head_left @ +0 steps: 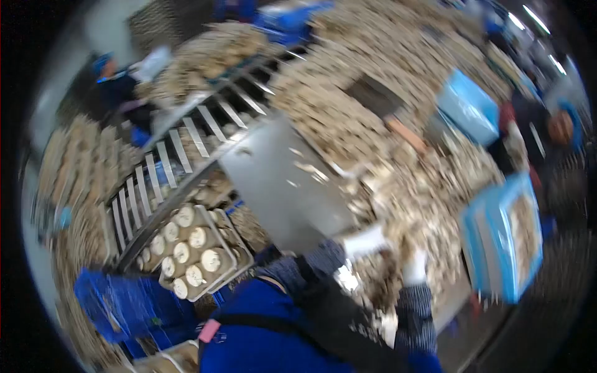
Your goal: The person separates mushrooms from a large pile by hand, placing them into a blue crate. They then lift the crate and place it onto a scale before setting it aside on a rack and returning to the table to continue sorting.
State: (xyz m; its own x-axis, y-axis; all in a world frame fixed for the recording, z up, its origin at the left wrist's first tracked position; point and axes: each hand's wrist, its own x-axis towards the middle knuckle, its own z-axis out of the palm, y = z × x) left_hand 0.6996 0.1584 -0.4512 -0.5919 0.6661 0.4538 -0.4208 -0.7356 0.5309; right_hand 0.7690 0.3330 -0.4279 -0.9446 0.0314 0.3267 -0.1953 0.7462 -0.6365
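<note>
Blue apron (267, 323), left hand (367, 241) and right hand (415, 268) at mushroom pile (404, 193), grip blurred, cannot tell

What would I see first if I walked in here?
First, the huge pale heap of what look like mushrooms, spreading over the top and middle. A bright blue crate stands out at the right edge, and a tray of round pale pieces sits at lower left, below a slatted metal rack. Near the bottom middle, the person's white-gloved left hand and right hand are at the heap's edge, too blurred to show their grip.
</note>
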